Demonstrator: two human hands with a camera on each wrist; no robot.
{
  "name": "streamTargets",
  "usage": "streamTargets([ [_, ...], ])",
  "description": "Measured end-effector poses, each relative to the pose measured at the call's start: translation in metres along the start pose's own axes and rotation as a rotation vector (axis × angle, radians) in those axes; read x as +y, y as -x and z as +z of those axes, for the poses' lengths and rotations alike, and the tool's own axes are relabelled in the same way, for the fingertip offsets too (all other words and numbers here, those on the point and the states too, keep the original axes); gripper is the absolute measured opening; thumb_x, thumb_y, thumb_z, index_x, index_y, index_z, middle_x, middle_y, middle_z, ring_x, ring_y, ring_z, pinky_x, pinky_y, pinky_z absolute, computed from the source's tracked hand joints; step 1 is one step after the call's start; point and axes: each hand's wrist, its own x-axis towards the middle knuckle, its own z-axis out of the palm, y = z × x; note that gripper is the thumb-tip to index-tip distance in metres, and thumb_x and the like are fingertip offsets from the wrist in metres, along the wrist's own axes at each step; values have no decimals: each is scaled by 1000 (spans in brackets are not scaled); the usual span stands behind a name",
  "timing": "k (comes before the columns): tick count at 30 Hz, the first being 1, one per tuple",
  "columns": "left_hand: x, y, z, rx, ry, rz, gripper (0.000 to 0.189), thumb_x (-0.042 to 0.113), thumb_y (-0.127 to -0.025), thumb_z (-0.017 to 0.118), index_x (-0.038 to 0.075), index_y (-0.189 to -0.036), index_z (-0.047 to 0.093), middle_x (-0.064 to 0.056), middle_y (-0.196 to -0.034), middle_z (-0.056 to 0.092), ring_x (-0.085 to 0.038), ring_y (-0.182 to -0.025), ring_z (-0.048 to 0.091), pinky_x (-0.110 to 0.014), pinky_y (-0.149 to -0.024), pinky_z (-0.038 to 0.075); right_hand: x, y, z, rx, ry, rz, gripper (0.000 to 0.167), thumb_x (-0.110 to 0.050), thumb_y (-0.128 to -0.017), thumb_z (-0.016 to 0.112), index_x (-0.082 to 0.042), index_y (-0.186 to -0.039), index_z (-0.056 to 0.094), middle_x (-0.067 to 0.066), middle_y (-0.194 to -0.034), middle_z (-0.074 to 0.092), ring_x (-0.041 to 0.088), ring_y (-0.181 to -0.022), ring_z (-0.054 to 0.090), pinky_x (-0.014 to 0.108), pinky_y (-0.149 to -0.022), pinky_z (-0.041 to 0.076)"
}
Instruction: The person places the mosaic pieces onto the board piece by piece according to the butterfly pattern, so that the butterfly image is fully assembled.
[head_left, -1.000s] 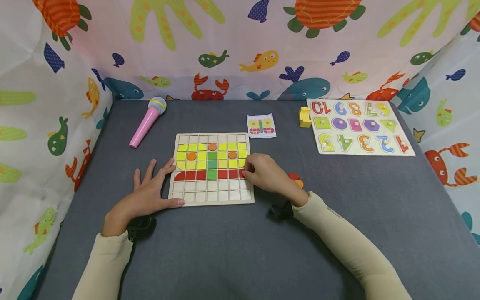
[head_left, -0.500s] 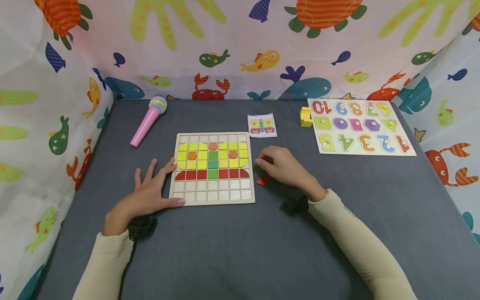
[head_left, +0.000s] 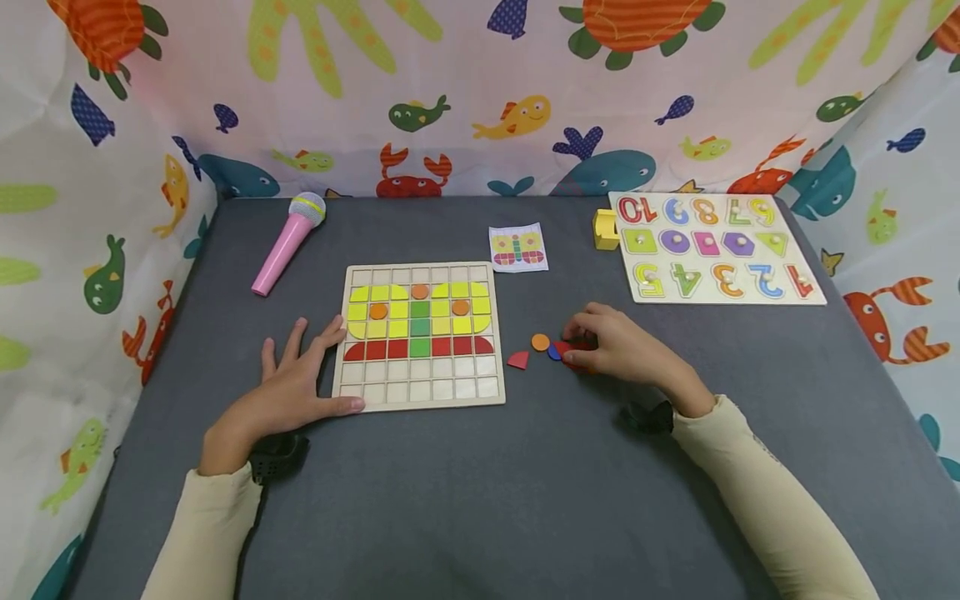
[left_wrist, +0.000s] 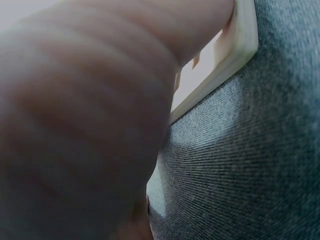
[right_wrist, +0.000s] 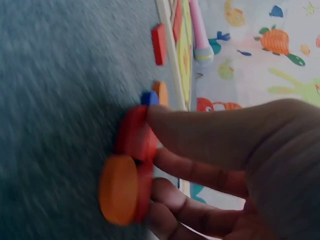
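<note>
A wooden grid board (head_left: 416, 389) lies on the grey cloth, with yellow, green, red and orange tiles forming a butterfly pattern. My left hand (head_left: 277, 408) rests along its left edge, fingers spread and thumb on the front corner. Right of the board, my right hand (head_left: 626, 350) has its thumb and fingers around red tiles (right_wrist: 134, 134) in a small pile. An orange disc (right_wrist: 118, 190) leans against these tiles in the right wrist view. Beside the pile lie another orange disc (head_left: 540, 342), a blue piece (head_left: 554, 352) and a red quarter-circle tile (head_left: 518, 360).
A picture card (head_left: 518, 248) with a butterfly pattern lies behind the board. At the back left is a pink toy microphone (head_left: 285, 250). A number and shape puzzle board (head_left: 707, 283) sits at the back right, against a yellow block (head_left: 605, 229).
My right hand has left the board's right edge and moved right to the loose pieces. A red quarter-circle now lies beside the board. The left hand stays put.
</note>
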Motion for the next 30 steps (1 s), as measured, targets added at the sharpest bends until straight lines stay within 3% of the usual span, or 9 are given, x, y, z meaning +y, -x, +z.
streamTargets([
  [9, 0, -1, 0, -10, 0, -2, 124, 67, -83, 83, 14, -172, 15, -14, -179, 0, -48, -158, -20, -74, -113, -24, -4, -6, 11, 77, 24, -40, 9, -2, -95, 76, -6, -95, 68, 5, -91, 59, 26, -88, 53, 42, -77, 43],
  [12, 0, -2, 0, -10, 1, 3, 124, 66, -83, 84, 15, -172, 15, -14, -179, 0, -48, -159, -19, -74, -113, -24, -6, -7, 12, 76, 6, -20, 10, -6, -97, 76, -2, -103, 69, 8, -95, 63, 27, -90, 56, 45, -79, 47],
  [16, 1, -2, -1, -7, 2, 3, 124, 65, -83, 84, 15, -173, 15, -14, -179, 1, -48, -159, -19, -74, -113, -23, -11, -7, 14, 37, -20, 10, 32, -20, -98, 81, 0, -120, 69, 13, -111, 63, 32, -106, 54, 50, -91, 47],
  [20, 2, -1, -2, -8, 5, -4, 125, 64, -83, 85, 15, -173, 15, -17, -179, 1, -48, -158, -19, -73, -113, -24, -13, -9, 18, 49, -37, -27, 40, -24, -95, 85, -5, -126, 69, 13, -118, 61, 33, -113, 51, 51, -94, 45],
  [26, 2, 2, -2, -5, 9, -4, 124, 64, -83, 85, 14, -173, 15, -20, -178, 1, -50, -158, -18, -74, -113, -24, -6, -16, 31, 61, -71, -172, 24, -18, -96, 83, -16, -119, 75, 1, -114, 58, 25, -110, 47, 45, -89, 41],
  [30, 2, 4, -2, 0, 9, -1, 123, 63, -84, 85, 13, -172, 16, -20, -178, 1, -50, -158, -18, -75, -113, -23, -16, -22, 30, 53, -48, -187, 13, -10, -97, 81, -12, -107, 73, 1, -106, 59, 25, -103, 51, 43, -87, 44],
])
